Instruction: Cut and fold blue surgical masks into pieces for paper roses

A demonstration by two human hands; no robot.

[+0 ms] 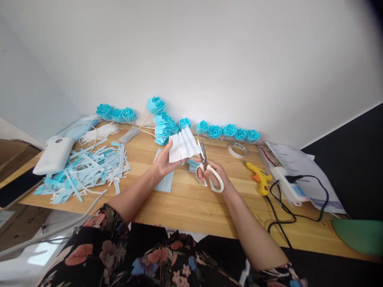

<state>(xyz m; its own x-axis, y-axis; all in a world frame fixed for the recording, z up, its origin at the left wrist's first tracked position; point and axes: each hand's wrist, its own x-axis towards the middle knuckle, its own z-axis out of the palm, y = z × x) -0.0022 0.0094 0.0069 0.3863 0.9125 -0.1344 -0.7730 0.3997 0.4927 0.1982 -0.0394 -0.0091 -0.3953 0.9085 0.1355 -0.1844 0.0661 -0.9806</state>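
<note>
A white, pleated piece of mask-like sheet is held up above the table by my left hand, which grips its left and lower edge. My right hand has its fingers through the cream handles of a pair of scissors. The blades are parted and point upward, at the right corner of the sheet. On the table beneath lies a flat light-blue sheet, partly hidden by my left hand and forearm. A small blue folded stack shows behind my right fingers.
Blue flowers line the wall. Cut blue and white strips are heaped left, beside a white power bank and a dark phone. A tape roll, yellow glue gun and corded power strip lie right.
</note>
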